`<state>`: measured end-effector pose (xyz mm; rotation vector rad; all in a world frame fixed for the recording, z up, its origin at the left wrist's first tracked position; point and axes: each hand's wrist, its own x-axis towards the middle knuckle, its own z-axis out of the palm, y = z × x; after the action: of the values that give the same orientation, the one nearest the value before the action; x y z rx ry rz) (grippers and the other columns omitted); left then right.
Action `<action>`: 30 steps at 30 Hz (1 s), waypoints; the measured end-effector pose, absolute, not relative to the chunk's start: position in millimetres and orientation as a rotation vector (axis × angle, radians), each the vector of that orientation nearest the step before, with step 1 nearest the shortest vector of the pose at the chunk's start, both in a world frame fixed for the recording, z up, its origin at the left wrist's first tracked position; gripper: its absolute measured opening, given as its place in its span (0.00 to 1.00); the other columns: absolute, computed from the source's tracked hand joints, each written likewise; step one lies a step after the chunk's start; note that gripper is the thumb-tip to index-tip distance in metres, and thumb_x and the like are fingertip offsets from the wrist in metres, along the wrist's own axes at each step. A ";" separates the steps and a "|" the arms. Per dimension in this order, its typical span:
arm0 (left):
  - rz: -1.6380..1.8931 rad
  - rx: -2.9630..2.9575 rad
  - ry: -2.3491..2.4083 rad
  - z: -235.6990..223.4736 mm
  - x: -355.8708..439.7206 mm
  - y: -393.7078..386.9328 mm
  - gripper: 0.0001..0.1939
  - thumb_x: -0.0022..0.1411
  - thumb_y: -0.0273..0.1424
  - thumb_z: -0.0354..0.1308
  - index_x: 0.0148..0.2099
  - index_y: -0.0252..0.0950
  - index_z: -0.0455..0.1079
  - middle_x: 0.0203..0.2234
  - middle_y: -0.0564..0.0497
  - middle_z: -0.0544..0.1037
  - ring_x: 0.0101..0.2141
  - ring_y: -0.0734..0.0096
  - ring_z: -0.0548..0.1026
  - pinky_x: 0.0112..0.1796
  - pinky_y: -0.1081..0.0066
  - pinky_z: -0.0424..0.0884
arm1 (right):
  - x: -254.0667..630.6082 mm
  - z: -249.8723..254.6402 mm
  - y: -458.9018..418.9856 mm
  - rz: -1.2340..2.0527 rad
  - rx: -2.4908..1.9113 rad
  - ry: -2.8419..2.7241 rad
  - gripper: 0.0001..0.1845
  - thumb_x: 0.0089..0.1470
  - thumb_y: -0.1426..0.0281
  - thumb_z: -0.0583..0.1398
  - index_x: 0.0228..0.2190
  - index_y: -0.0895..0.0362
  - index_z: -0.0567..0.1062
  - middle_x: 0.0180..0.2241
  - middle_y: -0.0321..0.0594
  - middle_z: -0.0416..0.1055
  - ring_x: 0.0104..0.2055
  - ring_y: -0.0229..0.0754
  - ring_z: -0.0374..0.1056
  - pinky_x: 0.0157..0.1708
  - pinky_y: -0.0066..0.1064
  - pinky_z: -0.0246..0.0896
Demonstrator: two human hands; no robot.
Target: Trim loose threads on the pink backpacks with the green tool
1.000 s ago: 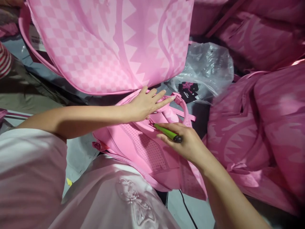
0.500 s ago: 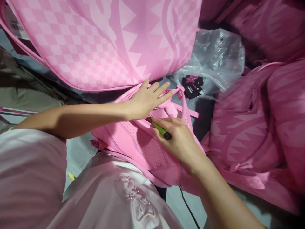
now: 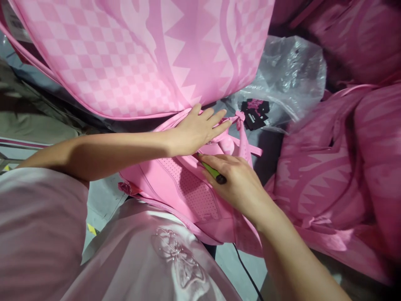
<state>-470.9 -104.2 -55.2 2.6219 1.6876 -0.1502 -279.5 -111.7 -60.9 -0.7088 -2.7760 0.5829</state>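
A pink backpack (image 3: 163,175) rests against my lap, its perforated back panel facing up. My left hand (image 3: 196,131) lies across its upper edge with the fingers stretched out and slightly spread, pressing on the fabric. Just below it, my right hand (image 3: 233,177) is wrapped round a slim green tool (image 3: 213,170) with a black end. The tool's tip points at the backpack close to my left palm; its working end is too small and hidden to make out. A pink strap with a knotted loop (image 3: 240,117) stands up beyond my fingers.
A larger pink checkered bag (image 3: 109,62) with a jagged-teeth print stands directly ahead. Black tags (image 3: 255,113) lie by a clear plastic bag (image 3: 291,71). More pink backpacks (image 3: 316,179) are piled at the right. A black cable (image 3: 246,269) hangs below.
The view has shifted slightly. My left hand stays spread on the backpack, and my right hand with the green tool has barely moved, its tip now less visible against the fabric.
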 end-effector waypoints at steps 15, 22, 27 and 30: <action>-0.334 2.613 1.703 -42.2 -469.2 -105.6 0.42 0.66 0.27 0.53 0.77 0.37 0.39 0.74 0.42 0.48 0.67 0.48 0.58 0.65 0.48 0.54 | -287.6 -41.0 -121.2 0.380 -0.980 -3.005 0.13 0.62 0.73 0.60 0.46 0.55 0.80 0.40 0.44 0.82 0.42 0.50 0.78 0.41 0.38 0.65; -0.291 2.605 1.693 -42.8 -472.0 -105.6 0.43 0.66 0.30 0.57 0.76 0.39 0.40 0.73 0.41 0.49 0.66 0.47 0.58 0.65 0.50 0.54 | -289.3 -39.6 -123.1 0.363 -1.048 -2.997 0.12 0.61 0.73 0.61 0.44 0.54 0.81 0.37 0.43 0.82 0.40 0.50 0.78 0.40 0.38 0.65; -0.311 2.641 1.704 -46.2 -472.0 -105.3 0.43 0.65 0.28 0.57 0.76 0.37 0.41 0.73 0.39 0.49 0.65 0.47 0.59 0.64 0.50 0.55 | -292.4 -41.8 -126.8 0.486 -1.048 -2.918 0.13 0.62 0.73 0.60 0.47 0.54 0.80 0.38 0.43 0.82 0.40 0.50 0.78 0.40 0.36 0.65; -0.288 2.643 1.707 -48.6 -471.5 -105.3 0.43 0.65 0.29 0.58 0.76 0.37 0.41 0.72 0.39 0.50 0.65 0.47 0.60 0.64 0.50 0.55 | -294.1 -45.3 -130.3 0.546 -1.104 -2.848 0.12 0.63 0.71 0.59 0.46 0.55 0.80 0.39 0.44 0.82 0.40 0.50 0.79 0.39 0.36 0.65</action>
<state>-471.5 -105.3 -48.6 2.6426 1.7065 -0.2880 -294.1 -130.3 -45.3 -1.1035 -2.8485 0.5455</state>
